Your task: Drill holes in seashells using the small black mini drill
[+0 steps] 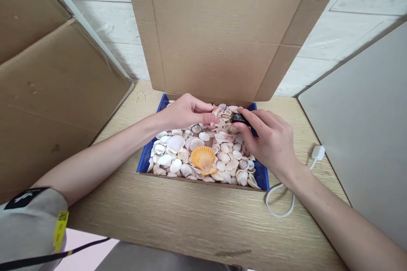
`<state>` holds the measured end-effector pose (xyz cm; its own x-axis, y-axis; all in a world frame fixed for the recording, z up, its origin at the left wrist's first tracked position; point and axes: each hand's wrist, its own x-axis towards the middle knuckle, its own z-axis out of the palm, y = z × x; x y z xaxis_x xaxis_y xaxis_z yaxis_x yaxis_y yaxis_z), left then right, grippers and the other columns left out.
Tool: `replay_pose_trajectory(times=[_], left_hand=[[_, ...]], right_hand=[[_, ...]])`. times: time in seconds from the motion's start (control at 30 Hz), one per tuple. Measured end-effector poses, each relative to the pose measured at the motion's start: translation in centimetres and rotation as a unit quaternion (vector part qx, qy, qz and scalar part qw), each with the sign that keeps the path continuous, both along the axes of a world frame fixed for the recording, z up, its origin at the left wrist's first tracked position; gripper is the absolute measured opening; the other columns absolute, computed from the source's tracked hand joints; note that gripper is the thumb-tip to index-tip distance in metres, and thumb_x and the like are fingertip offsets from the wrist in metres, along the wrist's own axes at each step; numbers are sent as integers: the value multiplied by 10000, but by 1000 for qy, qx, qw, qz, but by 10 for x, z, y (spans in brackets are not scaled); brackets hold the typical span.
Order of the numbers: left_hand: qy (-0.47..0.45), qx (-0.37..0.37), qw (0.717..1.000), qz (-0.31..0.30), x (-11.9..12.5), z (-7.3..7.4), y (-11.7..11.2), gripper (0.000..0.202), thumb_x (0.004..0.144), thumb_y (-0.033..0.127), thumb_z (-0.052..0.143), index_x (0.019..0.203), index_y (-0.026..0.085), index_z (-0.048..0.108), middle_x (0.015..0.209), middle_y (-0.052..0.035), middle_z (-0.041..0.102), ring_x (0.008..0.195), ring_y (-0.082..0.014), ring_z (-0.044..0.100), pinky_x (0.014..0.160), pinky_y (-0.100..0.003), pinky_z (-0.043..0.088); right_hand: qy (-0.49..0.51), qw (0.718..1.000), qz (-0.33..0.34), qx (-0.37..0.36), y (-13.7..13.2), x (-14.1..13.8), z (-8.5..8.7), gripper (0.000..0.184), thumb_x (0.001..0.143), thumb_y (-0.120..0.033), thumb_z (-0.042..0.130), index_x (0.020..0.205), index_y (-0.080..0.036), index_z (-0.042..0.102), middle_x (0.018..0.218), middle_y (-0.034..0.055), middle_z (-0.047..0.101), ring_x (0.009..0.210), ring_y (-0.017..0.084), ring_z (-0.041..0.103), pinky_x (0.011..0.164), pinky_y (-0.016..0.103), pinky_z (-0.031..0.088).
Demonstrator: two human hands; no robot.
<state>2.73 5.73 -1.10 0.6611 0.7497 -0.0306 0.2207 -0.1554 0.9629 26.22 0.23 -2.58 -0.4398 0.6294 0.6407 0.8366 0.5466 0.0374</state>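
Note:
My left hand (193,111) pinches a small pinkish-white seashell (216,112) between thumb and fingertips, above the far part of a shallow box. My right hand (267,133) is closed around a small black tool (239,118), whose brass-coloured tip points left at the shell. Whether tip and shell touch, I cannot tell. Below both hands, the box with blue side walls (261,177) is filled with many pale seashells (186,170). A large orange scallop shell (203,159) lies near its front edge. Fingers partly cover the tool's body.
The box's cardboard lid (219,34) stands upright behind, against a white brick-patterned wall (98,12). A cardboard panel (57,89) rises at left and a pale panel (365,106) at right. On the wooden table (178,207), a white cable (280,214) with a plug lies beside my right forearm.

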Motion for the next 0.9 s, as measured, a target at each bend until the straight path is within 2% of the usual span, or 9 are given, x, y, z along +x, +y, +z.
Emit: replay_pose_trajectory(times=[0.23,0.4,0.53,0.67,0.73,0.8,0.9], left_hand=[[10,50,999,15,2,-5,-2,303,799,438,678,919,179,778,837,-25,746,762,-163,668,699,-261,520],[26,47,999,3,3,2,-4,276,814,422,667,857,174,780,777,-9,736,733,-140,672,673,-219,526],[5,-21,999,-24,3,5,-3,235,839,387,656,828,188,781,788,-18,753,715,-116,690,688,-189,540],[-26,-117,992,-47,1,3,-1,286,797,453,684,829,187,784,844,-44,766,749,-140,712,695,-211,569],[-36,-136,989,-52,1,2,0,295,779,463,698,825,185,786,854,-50,769,765,-155,717,695,-224,576],[-27,-110,992,-47,0,2,-1,273,790,443,696,827,189,790,852,-44,773,776,-158,717,705,-223,571],[2,-20,1000,-18,0,0,-2,231,793,405,705,873,207,794,858,-19,779,805,-157,713,731,-209,551]], right_hand=[[3,1000,9,-12,-2,-3,1,268,912,-345,558,1062,-140,641,852,49,690,708,154,607,622,272,440],[-12,999,22,24,-1,-1,3,267,885,-314,601,1072,-125,633,876,80,687,752,183,587,663,309,418],[-25,996,33,73,-2,0,5,274,864,-275,632,1111,-160,603,904,85,686,790,199,579,682,332,395],[-23,992,52,108,-4,0,9,330,839,-224,663,1154,-200,566,964,71,696,818,198,585,721,348,398],[-23,991,59,117,-4,0,9,341,828,-220,676,1151,-198,567,970,71,699,819,198,589,725,348,404],[-29,993,57,101,-3,1,8,325,835,-243,672,1138,-177,577,950,76,699,801,196,591,704,335,414],[-40,997,44,47,-2,1,6,294,873,-306,625,1117,-145,596,899,76,695,749,183,590,657,311,426]])
